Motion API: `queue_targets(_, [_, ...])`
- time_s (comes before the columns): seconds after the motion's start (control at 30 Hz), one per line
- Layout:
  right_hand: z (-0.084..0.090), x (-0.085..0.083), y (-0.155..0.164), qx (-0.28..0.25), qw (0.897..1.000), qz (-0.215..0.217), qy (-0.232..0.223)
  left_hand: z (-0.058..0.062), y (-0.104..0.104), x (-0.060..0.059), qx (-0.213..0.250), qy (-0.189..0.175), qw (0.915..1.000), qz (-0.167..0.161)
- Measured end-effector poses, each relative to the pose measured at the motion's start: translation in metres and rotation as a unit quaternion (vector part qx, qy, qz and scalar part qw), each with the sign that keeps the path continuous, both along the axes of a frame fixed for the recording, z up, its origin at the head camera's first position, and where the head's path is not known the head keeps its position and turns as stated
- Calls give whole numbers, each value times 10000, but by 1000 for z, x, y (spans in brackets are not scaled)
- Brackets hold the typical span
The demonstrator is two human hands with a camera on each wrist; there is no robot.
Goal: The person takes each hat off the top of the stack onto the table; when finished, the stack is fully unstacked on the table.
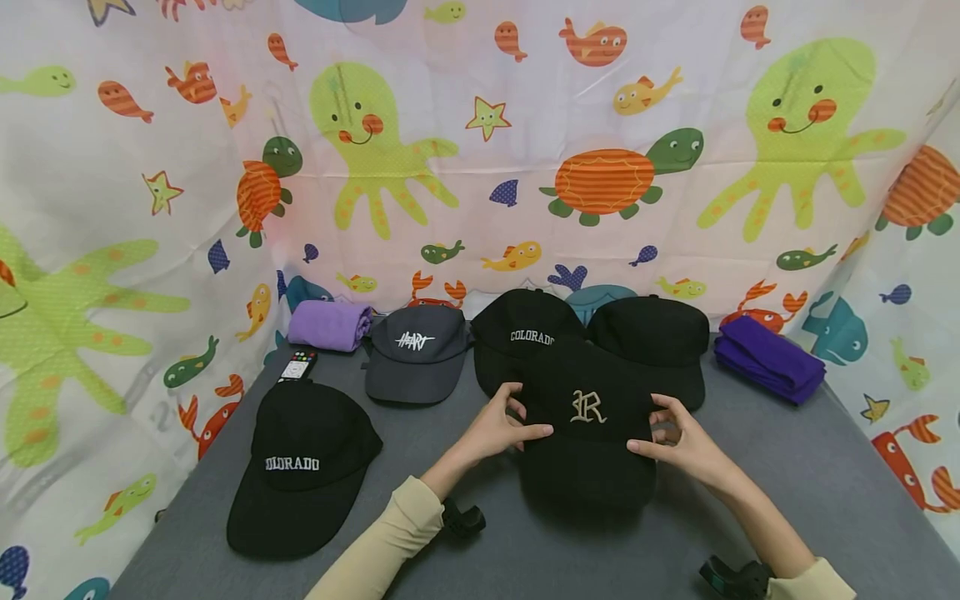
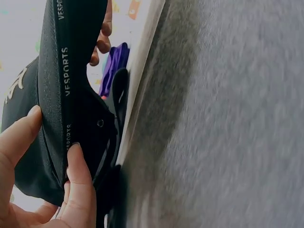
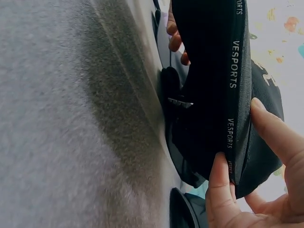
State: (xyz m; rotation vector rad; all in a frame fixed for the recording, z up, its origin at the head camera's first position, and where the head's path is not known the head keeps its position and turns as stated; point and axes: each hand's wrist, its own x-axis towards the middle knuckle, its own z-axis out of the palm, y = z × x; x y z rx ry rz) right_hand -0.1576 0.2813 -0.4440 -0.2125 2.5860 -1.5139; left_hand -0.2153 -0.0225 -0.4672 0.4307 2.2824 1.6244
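Both hands hold the black cap (image 1: 588,425) lifted just above the grey table (image 1: 810,492), in front of two other black caps; the left hand (image 1: 495,429) and right hand (image 1: 686,446) each pinch a side edge, thumb outside, fingers on the inner band; it looks light and soft, best gripped at the sides or the stiffer brim.

The right hand (image 3: 266,190) pinches a black cap (image 3: 213,95) by its rim, whose inner band (image 3: 233,71) reads "VESPORTS", above grey felt (image 3: 61,118).
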Motion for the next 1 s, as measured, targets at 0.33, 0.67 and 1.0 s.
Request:
queue_targets(0.33, [3,15,18,-18,9996,-136,-247,0,22,13,86,-104,9999,0])
queue_targets(0.67, [7,35,47,150,9981,-117,-582,-6,48,28,513,-509,9969,-319])
queue_targets(1.0, [14,50,80,525,9861,-161,-1571,-12,76,42,986,-1199,9859,-621])
